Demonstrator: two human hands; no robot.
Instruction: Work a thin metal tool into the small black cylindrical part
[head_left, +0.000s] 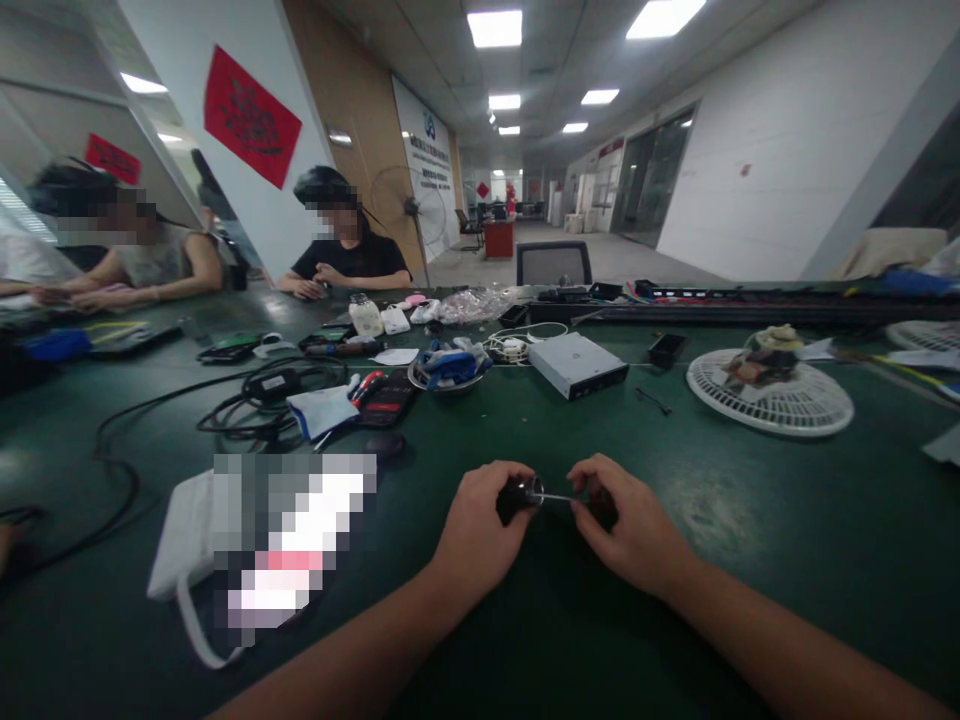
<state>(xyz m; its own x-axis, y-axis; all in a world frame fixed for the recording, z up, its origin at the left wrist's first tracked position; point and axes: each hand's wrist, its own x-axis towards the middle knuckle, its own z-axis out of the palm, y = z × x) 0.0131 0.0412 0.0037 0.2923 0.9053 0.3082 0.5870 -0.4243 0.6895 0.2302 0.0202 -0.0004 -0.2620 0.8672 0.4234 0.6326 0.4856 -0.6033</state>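
My left hand [480, 525] and my right hand [622, 520] are held close together above a dark green workbench [720, 490]. My left fingers grip a small black part with a metal collar [516, 498]. A thin metal rod [555, 497] runs from it toward my right hand, whose fingers pinch a dark piece [602, 507] at the far end. My fingers hide much of both dark pieces, so I cannot tell exactly what they are.
Ahead stand a silver metal box [577, 365] and a white round fan guard [770, 390]. To the left lie a blurred white package [262, 540], black cables [262, 395] and a metal bowl holding blue gloves [448, 372]. Two seated people [345, 240] work across the bench.
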